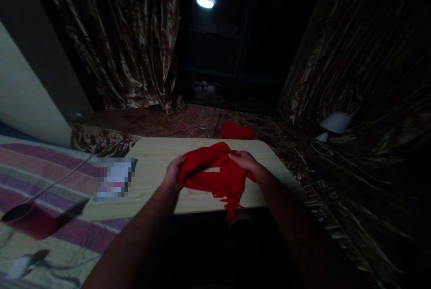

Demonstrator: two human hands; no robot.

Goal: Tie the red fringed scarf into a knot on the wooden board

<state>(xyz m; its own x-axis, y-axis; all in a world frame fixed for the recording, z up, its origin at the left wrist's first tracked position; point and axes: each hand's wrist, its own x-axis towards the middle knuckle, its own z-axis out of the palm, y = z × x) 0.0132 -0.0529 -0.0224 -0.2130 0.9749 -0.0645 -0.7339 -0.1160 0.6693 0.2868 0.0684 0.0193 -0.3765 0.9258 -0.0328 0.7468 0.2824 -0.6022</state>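
Observation:
A red fringed scarf [205, 156] is stretched in a loop between my hands, over a light wooden table [151, 150]. My left hand [174, 173] is closed on the loop's left end, fingers wrapped behind the cloth. On the other side my right hand [247, 162] pinches the scarf near its top right, thumb on top. Below that grip the fringe dangles past the table's near edge. Part of the cloth shows beneath my right wrist.
Behind the table lies another red folded cloth [237, 130]. A blurred-out flat item [116, 179] is at the table's left side. Further left, a red container [32, 221] stands on a striped cover [77, 168]. A white lamp [336, 122] with a cord is at right.

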